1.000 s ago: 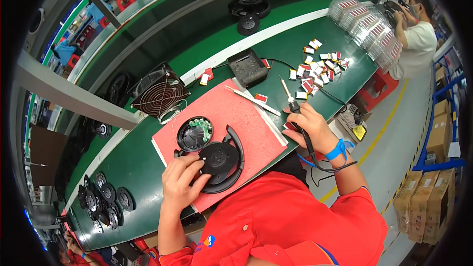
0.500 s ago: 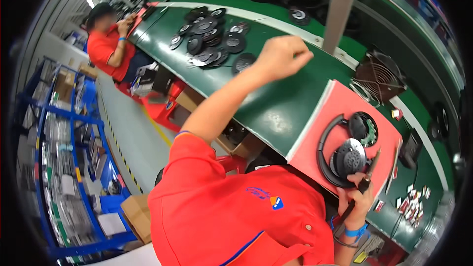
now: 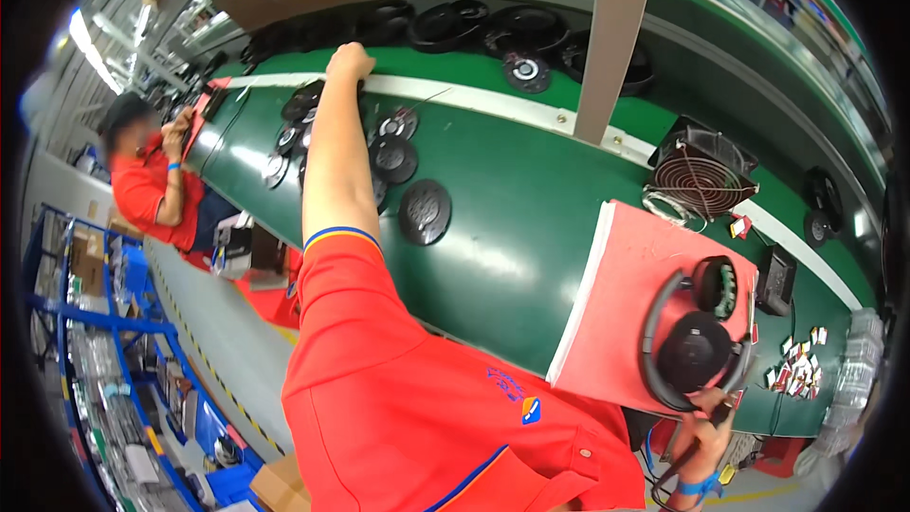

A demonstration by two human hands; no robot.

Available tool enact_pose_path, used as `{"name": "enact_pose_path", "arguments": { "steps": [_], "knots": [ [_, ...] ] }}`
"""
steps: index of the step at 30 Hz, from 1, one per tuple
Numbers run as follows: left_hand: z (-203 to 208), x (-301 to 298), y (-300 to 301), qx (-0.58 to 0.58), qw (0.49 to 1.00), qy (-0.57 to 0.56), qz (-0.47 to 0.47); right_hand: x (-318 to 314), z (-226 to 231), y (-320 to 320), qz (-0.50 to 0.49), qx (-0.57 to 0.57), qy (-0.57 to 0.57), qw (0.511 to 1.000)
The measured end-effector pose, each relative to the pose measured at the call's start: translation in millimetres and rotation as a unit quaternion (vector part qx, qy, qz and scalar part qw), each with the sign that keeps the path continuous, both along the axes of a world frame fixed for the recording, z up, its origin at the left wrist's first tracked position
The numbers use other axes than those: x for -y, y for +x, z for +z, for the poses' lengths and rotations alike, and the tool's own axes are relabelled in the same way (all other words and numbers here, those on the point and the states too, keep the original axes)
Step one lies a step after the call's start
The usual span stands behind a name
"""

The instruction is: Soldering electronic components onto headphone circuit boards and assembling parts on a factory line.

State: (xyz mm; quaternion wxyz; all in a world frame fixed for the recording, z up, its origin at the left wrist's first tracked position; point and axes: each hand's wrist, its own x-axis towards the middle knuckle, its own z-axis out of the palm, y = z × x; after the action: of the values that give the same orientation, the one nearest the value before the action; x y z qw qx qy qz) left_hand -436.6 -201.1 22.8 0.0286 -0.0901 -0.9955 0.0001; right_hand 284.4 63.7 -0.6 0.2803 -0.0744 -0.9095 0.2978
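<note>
My left arm reaches far across the green bench (image 3: 493,275). My left hand (image 3: 351,61) is curled by the bench's white rail, its fingers mostly hidden. Under that forearm lies a pile of round black discs (image 3: 393,159), partly covered. One disc (image 3: 425,212) lies apart, nearer to me. At the lower right, my right hand (image 3: 706,422) is closed round a dark-handled soldering iron (image 3: 725,408), beside the lower edge of black headphones (image 3: 652,346). The headphones rest on a pink mat (image 3: 607,322). A green circuit board (image 3: 727,289) shows in one ear cup; the other (image 3: 694,351) shows a dark face.
A metal post (image 3: 616,38) rises behind the bench. Near it stands a fan with a round grille (image 3: 701,180). Small red-and-white pieces (image 3: 798,370) lie at the right by stacked clear trays (image 3: 858,370). A co-worker (image 3: 152,180) sits at the far left, beyond blue shelving (image 3: 104,318).
My left hand has moved left and farther away, from above the bench to the rail. The lower ear cup showed a perforated face and now shows a dark one. The view has shifted.
</note>
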Motion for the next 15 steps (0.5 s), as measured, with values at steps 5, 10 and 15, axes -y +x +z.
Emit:
{"name": "enact_pose_path", "arguments": {
  "steps": [5,10,15],
  "knots": [
    [-30,-12,-34,-0.024,0.996,0.061,0.052,-52,43,3,-0.171,-0.048,0.102,0.979],
    [-46,-12,-62,-0.024,0.995,0.08,0.049,-166,54,-58,-0.202,-0.074,0.222,0.951],
    [-57,-13,-88,0.035,0.997,0.05,0.047,-255,30,-152,-0.189,-0.022,0.184,0.964]
  ]
}}
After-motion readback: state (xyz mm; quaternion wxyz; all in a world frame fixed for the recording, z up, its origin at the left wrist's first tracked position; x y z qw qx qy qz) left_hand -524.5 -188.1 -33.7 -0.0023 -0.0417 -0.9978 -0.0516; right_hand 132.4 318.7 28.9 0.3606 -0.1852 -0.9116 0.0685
